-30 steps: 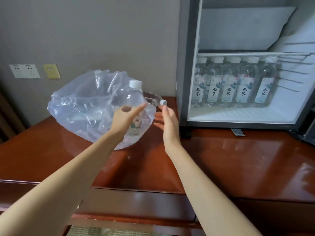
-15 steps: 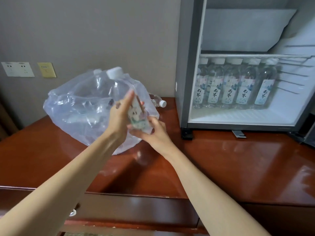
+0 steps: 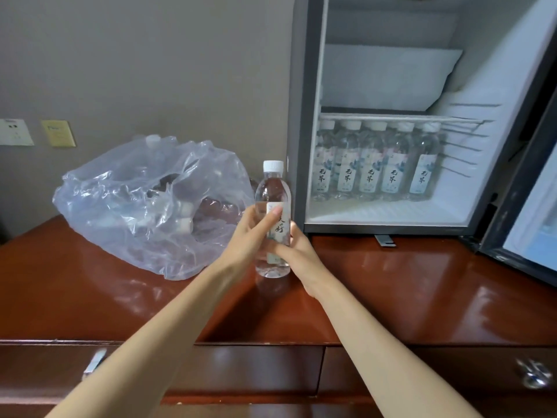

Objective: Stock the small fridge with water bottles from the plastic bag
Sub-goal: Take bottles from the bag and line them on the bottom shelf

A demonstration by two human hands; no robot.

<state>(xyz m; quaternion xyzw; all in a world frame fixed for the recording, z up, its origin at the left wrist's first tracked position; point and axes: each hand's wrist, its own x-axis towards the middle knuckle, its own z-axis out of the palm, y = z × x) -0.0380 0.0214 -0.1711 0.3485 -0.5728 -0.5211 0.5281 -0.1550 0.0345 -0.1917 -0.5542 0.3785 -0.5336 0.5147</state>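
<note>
Drawers: two dark wooden drawer fronts sit closest, each with a shiny handle (image 3: 94,361).
Table: the red-brown table top (image 3: 391,297) is glossy and shows reflections.
Left hand: the left hand (image 3: 250,236) is curled around the left side of the water bottle (image 3: 272,188), with the fingers pressed on its label.
Right hand: the right hand (image 3: 297,251) is closed around the lower right side of the same bottle, fingers wrapped across the front.
Bottle: it stands upright with its white cap on top. I cannot tell if its bottom touches the table or is just above it. It is between the bag and the fridge, just in front of the fridge's left edge.
Plastic bag: the clear, crinkled plastic bag (image 3: 126,200) lies on the table to the left of the bottle. Some bottle shapes and a white cap show through it.
Fridge: the small fridge (image 3: 301,116) stands on the table to the right, with its door (image 3: 524,206) swung open.
Inside: five bottles in a row (image 3: 372,164) stand on the fridge floor, under a wire shelf (image 3: 391,117).
Wall: two wall plates (image 3: 57,133) are far back on the left.
</note>
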